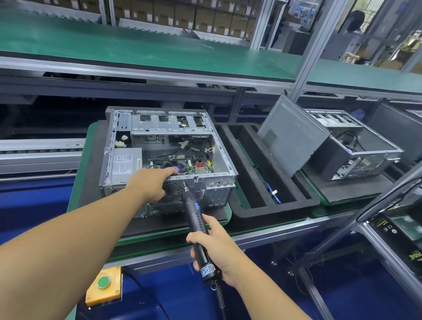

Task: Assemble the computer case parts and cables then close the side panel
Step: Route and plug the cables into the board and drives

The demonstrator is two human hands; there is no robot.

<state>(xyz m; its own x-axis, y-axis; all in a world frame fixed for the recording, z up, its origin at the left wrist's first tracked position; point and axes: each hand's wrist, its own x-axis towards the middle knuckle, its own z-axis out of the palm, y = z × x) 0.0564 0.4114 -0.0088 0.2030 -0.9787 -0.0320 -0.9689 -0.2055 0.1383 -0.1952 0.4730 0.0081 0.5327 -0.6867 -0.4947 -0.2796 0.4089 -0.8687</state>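
At the centre, computer case (215, 192) on its side, open face up, side panel not yet on, resting on a dark mat (164, 225) atop the green surface (148, 246). Inside, power supply (125, 164) at the left, board (193, 167) and loose cables (176, 151) toward the right. Over the near rear edge, left hand (153, 183), fingers hooked over the rim into the case, thumb down beside the round fan grille (173, 191), bracing the box. Lower down, right hand (217, 247) wrapped round the black electric screwdriver (195, 219), fingers clenched on its barrel, bit touching the rear wall just right of the grille and just under the rim. Probably driving a fan screw from outside; any screw on the bit too small to make out. To do it well: keep the tool in line with the screw rather than canted, push straight along the bit to avoid slipping out and scarring the metal, hold the left-hand brace firm against any sliding on the mat, keep those hooked fingers away from the fan inside, and ease off once seated. Mind the cord (219, 298) trailing below the right wrist. Just beside the mat on the right, a black foam tray (245, 162) with a blue cable (270, 191) in one slot; beyond it, a second case (341, 159) with a grey panel (291, 133) leaning against it. Under the near edge of the surface, a yellow box (99, 295) with a green button (103, 282).
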